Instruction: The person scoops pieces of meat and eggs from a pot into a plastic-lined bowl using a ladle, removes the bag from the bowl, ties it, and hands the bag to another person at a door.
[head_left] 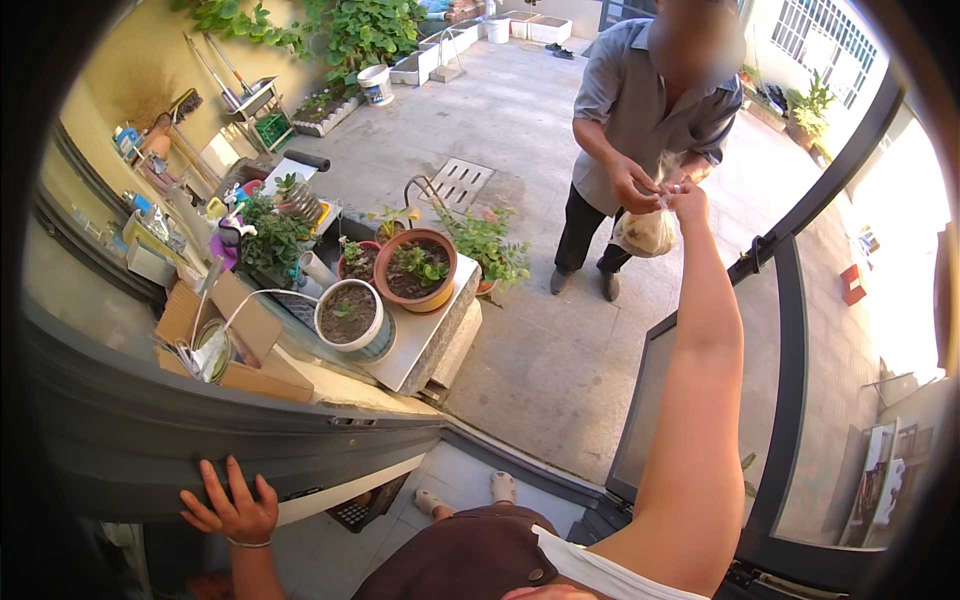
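Observation:
My right arm reaches out through the doorway, and my right hand (688, 203) is closed on the gathered top of a clear plastic bag (646, 232). Pale, roundish contents fill the bag; their kind cannot be made out. Facing me outside, a person in a grey shirt (640, 110) has a hand (634, 186) at the top of the same bag, close to my fingers. My left hand (235, 510) lies with spread fingers against the dark door panel (330, 455) at the lower left, holding nothing.
Potted plants, among them a white pot (350, 318) and a brown pot (415, 272), stand on a ledge left of the doorway. An open cardboard box (240, 340) is beside them. A dark-framed glass door (790, 400) stands at the right. The sill (520, 462) crosses below.

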